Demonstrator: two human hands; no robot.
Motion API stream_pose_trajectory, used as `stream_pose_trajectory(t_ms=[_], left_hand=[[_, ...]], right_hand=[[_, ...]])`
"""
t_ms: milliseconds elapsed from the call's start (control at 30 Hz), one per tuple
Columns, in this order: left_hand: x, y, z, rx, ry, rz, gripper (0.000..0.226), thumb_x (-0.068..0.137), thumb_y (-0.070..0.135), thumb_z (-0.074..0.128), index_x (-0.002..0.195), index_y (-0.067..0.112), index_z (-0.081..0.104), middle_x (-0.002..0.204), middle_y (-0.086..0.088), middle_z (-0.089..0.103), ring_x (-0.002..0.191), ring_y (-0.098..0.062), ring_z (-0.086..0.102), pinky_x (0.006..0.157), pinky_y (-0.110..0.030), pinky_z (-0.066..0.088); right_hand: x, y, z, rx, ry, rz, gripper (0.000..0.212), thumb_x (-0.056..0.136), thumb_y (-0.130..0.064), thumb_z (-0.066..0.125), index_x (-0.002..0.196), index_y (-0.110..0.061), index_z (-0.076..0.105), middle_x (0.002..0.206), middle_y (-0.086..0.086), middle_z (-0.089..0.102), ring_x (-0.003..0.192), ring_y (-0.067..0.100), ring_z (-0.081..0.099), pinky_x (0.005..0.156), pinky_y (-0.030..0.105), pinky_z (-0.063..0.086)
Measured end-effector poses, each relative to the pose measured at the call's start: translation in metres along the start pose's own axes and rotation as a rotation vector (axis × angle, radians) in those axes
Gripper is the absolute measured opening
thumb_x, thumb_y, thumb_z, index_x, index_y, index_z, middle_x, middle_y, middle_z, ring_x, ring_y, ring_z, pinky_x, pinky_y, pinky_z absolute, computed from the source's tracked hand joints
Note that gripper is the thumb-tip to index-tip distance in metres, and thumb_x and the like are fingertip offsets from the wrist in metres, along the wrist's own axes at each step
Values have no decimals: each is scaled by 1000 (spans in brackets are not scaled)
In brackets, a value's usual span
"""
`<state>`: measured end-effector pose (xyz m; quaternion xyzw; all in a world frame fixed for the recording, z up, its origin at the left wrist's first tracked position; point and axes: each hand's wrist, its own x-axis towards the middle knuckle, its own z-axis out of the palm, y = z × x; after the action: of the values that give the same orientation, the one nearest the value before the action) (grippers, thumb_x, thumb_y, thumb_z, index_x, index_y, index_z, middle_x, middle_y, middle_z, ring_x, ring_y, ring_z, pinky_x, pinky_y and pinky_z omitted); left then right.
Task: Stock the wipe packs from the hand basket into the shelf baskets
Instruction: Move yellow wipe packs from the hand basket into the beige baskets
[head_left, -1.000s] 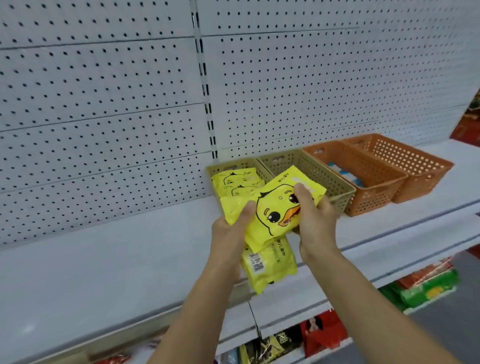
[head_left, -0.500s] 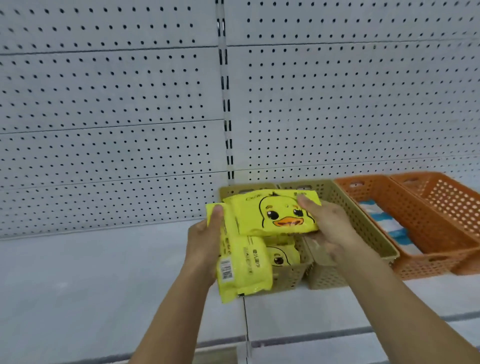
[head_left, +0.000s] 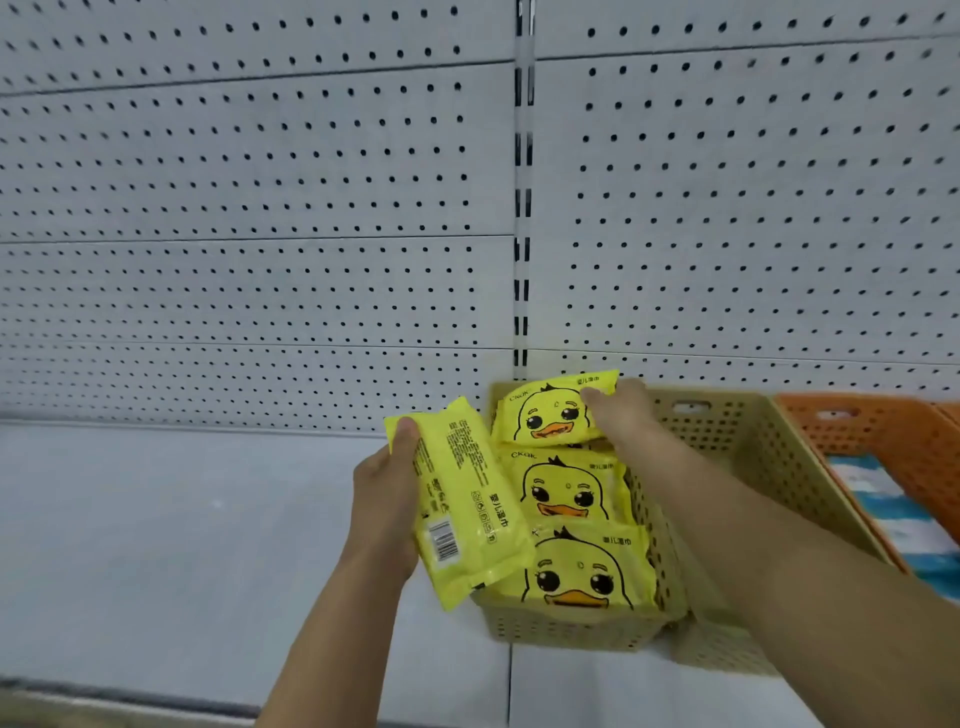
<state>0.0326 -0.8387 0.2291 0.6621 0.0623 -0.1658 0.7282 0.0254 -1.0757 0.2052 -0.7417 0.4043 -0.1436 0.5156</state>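
So your left hand (head_left: 384, 499) is curled round a yellow wipe pack (head_left: 467, 499) just left of the beige basket (head_left: 571, 629) on the grey shelf (head_left: 182, 545), your right hand (head_left: 623, 415) grips a duck-face pack (head_left: 545, 415) at that basket's back end, with a pegboard wall (head_left: 260, 208) behind and an orange basket (head_left: 872, 431) off right.

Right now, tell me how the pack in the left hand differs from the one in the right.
The left-hand pack shows its back with a barcode; the right-hand pack shows its duck face. The left-hand pack is held beside the beige basket, the right-hand pack at that basket's back end. Both are yellow wipe packs.
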Motion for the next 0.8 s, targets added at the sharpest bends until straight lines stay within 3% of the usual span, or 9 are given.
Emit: stream_pose_trajectory(t_ms=[67, 200, 267, 367, 500, 567, 667, 733, 800], left_hand=[[3, 0, 0, -6, 16, -5, 40, 99, 39, 50, 88, 5, 67, 70, -8, 72, 64, -25, 68, 70, -40, 58], [8, 0, 0, -21, 38, -10, 41, 99, 40, 50, 92, 3, 68, 77, -13, 72, 71, -29, 69, 77, -47, 58], [10, 1, 1, -27, 49, -14, 42, 99, 41, 50, 94, 3, 67, 84, -17, 72, 77, -31, 70, 80, -49, 58], [12, 2, 2, -47, 51, -19, 41, 99, 41, 49, 96, 4, 67, 90, -17, 73, 83, -33, 70, 81, -50, 58], [17, 0, 5, -92, 52, -27, 38, 99, 40, 50, 102, 6, 66, 101, -19, 72, 94, -37, 69, 85, -56, 55], [20, -2, 7, -119, 44, -27, 31, 99, 38, 50, 97, 12, 66, 97, -14, 72, 90, -33, 70, 84, -50, 57], [25, -2, 12, -155, 42, -17, 20, 100, 35, 49, 91, 21, 61, 89, -5, 68, 79, -22, 65, 72, -37, 55], [28, -3, 17, -175, 38, -21, 16, 100, 34, 48, 96, 23, 60, 92, -4, 66, 82, -23, 64, 72, -39, 54], [25, -3, 25, -192, 1, -22, 17, 101, 32, 46, 100, 22, 60, 97, -7, 66, 87, -25, 64, 74, -41, 55]], right_hand=[[2, 3, 5, -203, 69, -125, 33, 95, -16, 52, 120, 2, 40, 100, 14, 50, 92, 29, 50, 71, 32, 39], [4, 18, 14, -702, 262, -574, 53, 86, -9, 56, 136, -3, 38, 137, 20, 40, 124, 35, 36, 103, 40, 32], [0, 23, 21, -800, 130, -616, 49, 95, -24, 48, 142, -14, 36, 149, 16, 30, 136, 34, 26, 110, 43, 25], [-5, 40, 37, -913, -211, -486, 57, 100, -52, 22, 152, -32, 10, 161, 5, -5, 147, 29, -7, 117, 50, 2], [-2, 35, 35, -911, -376, -385, 63, 96, -61, 18, 151, -39, -5, 159, 0, -19, 144, 26, -23, 116, 52, -11], [-7, 27, 24, -852, -402, -434, 68, 98, -51, 35, 151, -38, -5, 159, -1, -18, 146, 25, -19, 118, 51, -6], [-42, 21, 9, -632, -400, -665, 99, 84, -17, 64, 148, -46, -5, 157, -16, -16, 147, 15, -7, 116, 43, 21], [-75, 20, 5, -540, -400, -867, 106, 77, -14, 71, 145, -53, -1, 154, -26, -13, 145, 8, 4, 99, 34, 42], [-94, 25, 7, -501, -294, -1042, 99, 74, -7, 72, 143, -52, 17, 156, -25, 4, 141, 8, 21, 82, 35, 53]])
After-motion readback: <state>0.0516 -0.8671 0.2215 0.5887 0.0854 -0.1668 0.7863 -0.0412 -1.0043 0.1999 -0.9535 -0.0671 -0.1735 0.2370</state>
